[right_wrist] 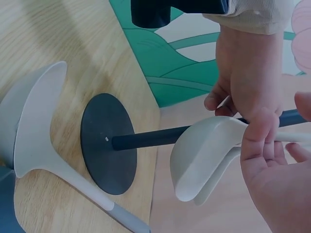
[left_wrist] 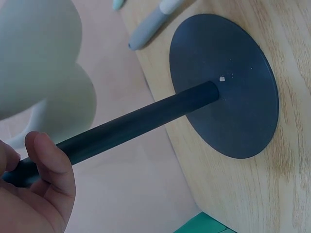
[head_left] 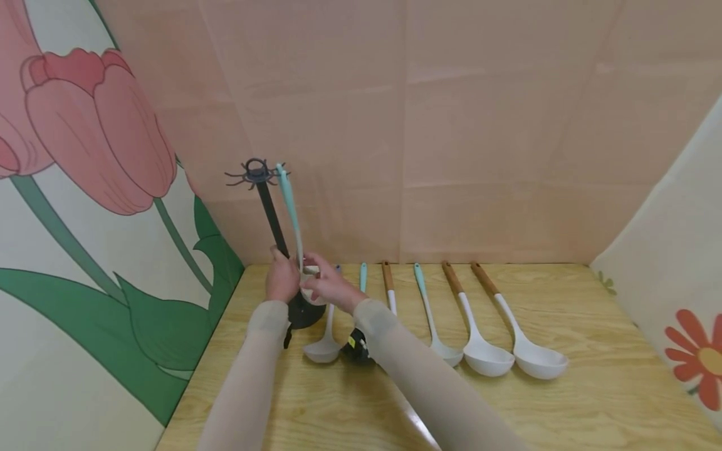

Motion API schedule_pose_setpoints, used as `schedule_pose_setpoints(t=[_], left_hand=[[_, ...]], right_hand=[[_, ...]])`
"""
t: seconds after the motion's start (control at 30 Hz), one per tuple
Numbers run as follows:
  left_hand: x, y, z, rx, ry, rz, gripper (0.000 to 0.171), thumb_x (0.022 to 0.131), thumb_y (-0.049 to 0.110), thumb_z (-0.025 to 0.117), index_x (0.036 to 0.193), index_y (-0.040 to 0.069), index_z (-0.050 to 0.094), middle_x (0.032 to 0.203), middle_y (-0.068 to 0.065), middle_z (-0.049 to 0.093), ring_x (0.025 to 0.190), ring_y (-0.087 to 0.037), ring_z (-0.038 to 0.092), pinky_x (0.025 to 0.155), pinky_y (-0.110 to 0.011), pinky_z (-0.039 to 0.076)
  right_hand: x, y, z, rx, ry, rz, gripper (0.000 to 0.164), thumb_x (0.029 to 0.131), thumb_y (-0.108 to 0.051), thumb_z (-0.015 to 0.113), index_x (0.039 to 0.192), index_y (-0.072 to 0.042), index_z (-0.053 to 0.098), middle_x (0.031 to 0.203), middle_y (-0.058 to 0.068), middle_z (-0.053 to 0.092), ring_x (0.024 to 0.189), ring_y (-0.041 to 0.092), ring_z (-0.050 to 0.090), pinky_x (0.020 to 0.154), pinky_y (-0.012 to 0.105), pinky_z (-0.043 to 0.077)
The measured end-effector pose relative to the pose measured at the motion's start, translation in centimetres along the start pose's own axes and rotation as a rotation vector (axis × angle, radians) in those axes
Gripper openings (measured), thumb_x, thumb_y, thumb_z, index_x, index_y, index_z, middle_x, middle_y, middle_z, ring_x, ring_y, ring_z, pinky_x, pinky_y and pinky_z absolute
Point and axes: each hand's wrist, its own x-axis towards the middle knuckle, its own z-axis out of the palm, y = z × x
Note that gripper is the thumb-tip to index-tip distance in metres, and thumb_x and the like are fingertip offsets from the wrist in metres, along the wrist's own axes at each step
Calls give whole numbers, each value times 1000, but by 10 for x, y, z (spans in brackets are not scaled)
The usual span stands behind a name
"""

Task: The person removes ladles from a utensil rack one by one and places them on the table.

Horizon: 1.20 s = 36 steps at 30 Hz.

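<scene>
A black utensil stand (head_left: 269, 210) with a ring of hooks on top leans to the left in the head view. My left hand (head_left: 282, 279) grips its pole, fingers curled round it in the left wrist view. Beside the pole, my right hand (head_left: 333, 288) pinches a pale ladle (right_wrist: 209, 155) at the neck, just above its bowl. The ladle's turquoise handle (head_left: 289, 197) points up, its tip overlapping the hooks in the head view. The bowl hangs downward, over the stand's round base (left_wrist: 228, 87).
Several ladles lie in a row on the wooden table, including a blue-handled one (head_left: 323, 351), a turquoise-handled one (head_left: 425, 300) and a wooden-handled one (head_left: 541, 360) at the right end. My right forearm covers part of the row. A pink backdrop (head_left: 479, 156) stands behind the table.
</scene>
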Motion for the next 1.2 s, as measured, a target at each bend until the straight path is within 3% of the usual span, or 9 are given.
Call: schedule_pose_setpoints(t=[0.27, 0.47, 0.6, 0.93, 1.2], left_hand=[[3, 0, 1, 4, -31, -24, 57, 107, 17, 38, 149, -7, 9, 96, -25, 65, 80, -35, 64, 69, -48, 50], [2, 0, 0, 12, -44, -40, 57, 107, 19, 38, 150, -7, 9, 94, -25, 64, 77, -34, 63, 66, -45, 50], [2, 0, 1, 20, -44, -55, 59, 108, 20, 38, 151, -5, 8, 94, -24, 64, 77, -33, 63, 66, -43, 50], [6, -3, 5, 51, -11, -39, 55, 107, 20, 40, 147, -7, 14, 86, -20, 62, 71, -33, 61, 62, -44, 49], [5, -1, 3, 34, 0, -22, 56, 106, 22, 37, 147, -10, 15, 98, -31, 65, 86, -44, 66, 75, -55, 51]], right_hand=[[-2, 5, -1, -15, 2, -19, 35, 106, -18, 49, 140, -8, 50, 128, 11, 53, 94, 24, 54, 69, 34, 51], [-7, 5, -2, -63, 48, -13, 29, 109, -19, 43, 130, -3, 51, 112, 16, 57, 77, 17, 53, 59, 28, 47], [-9, 6, -3, -152, 65, -65, 27, 108, -14, 42, 129, 0, 53, 97, 13, 61, 70, 16, 53, 54, 27, 47], [-18, 5, 1, -452, 32, -193, 16, 107, -20, 48, 109, -9, 58, 97, 6, 68, 71, 11, 60, 65, 26, 52], [-19, 1, 6, -547, 55, -256, 12, 106, -19, 51, 104, -10, 59, 95, 5, 69, 70, 6, 60, 64, 23, 50]])
